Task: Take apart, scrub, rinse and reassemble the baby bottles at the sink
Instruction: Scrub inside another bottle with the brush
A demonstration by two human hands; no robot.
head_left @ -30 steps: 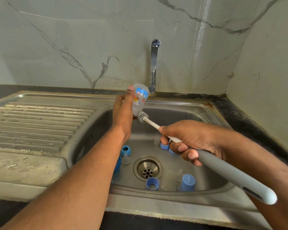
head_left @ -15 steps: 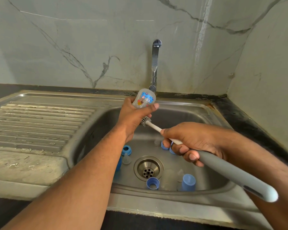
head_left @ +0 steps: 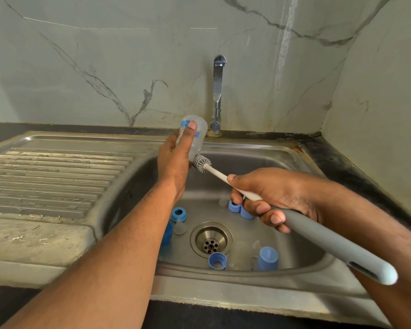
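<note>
Two bare hands work above the sink (head_left: 266,279): the left hand (head_left: 175,162), reaching far over the basin's left side, is wrapped around a clear baby bottle (head_left: 195,136) tilted with its base toward the tap (head_left: 217,96), while the right hand (head_left: 273,198) is closed on the bottle brush (head_left: 318,230), whose bristle head touches the bottle's lower, open end. Compared with half a second ago, the bottle has turned so its printed label faces left behind the thumb, and the brush head sits closer against the mouth. Blue collars and caps (head_left: 267,258) lie scattered around the drain (head_left: 210,238) as before.
</note>
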